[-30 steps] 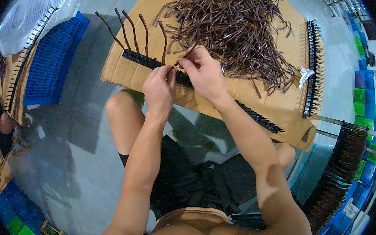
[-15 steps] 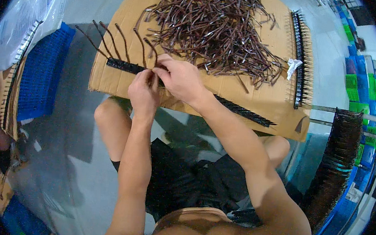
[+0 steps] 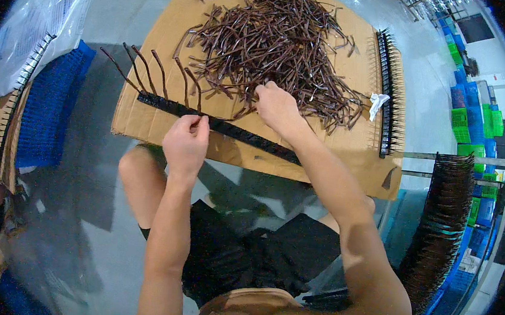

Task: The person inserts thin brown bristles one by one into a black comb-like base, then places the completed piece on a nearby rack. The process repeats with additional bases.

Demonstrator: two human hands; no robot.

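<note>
From my remote seat, I see the left hand [image 3: 185, 145] with thumb and forefinger drawn close at the black slotted bar [image 3: 245, 137]; I cannot tell whether they pinch the bar itself or the foot of the nearest standing rod [image 3: 199, 94]. If that hold is loose, I'd expect the bar to swivel and rods in the upright row [image 3: 161, 74] to tilt or drop.

The right hand [image 3: 278, 106] has its fingertips bunched at the near edge of the heap of brown rods [image 3: 270, 38]; what they grasp, if anything, is hidden. The rods interlock, so a quick pull could drag out several. The bar lies along the front of the cardboard sheet [image 3: 358, 161], its far end just by the right forearm [image 3: 330, 171], which could nudge it askew.
</note>
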